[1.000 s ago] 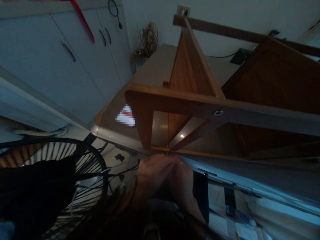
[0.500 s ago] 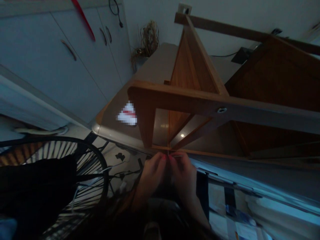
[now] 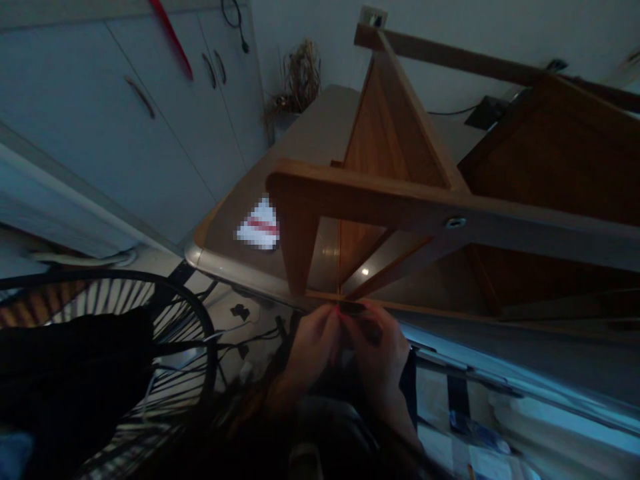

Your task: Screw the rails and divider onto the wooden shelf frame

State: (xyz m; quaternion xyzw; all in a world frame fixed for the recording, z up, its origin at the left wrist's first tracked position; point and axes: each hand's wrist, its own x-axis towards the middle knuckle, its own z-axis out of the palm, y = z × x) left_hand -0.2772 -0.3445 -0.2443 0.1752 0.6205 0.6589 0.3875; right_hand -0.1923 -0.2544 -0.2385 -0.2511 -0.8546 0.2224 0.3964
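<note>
The L hand (image 3: 315, 341) and R hand (image 3: 384, 341) meet by the low rail (image 3: 323, 295) of the wood frame (image 3: 400, 210), fingertips drawn in narrow, prob. for fine control (can't tell if they're gripping anything, too dim). Frame's on the table (image 3: 220, 243), rail near the front edge, w/in easy reach, I'd guess. A strip of floor (image 3: 260, 317) parts that edge from the wire chair (image 3: 100, 275): some L elbow room.

Brown wooden frame (image 3: 410, 207) on beige tabletop (image 3: 295, 160), along near edge; slanted panel (image 3: 387, 133), round metal fitting (image 3: 455, 223) facing near side.
</note>
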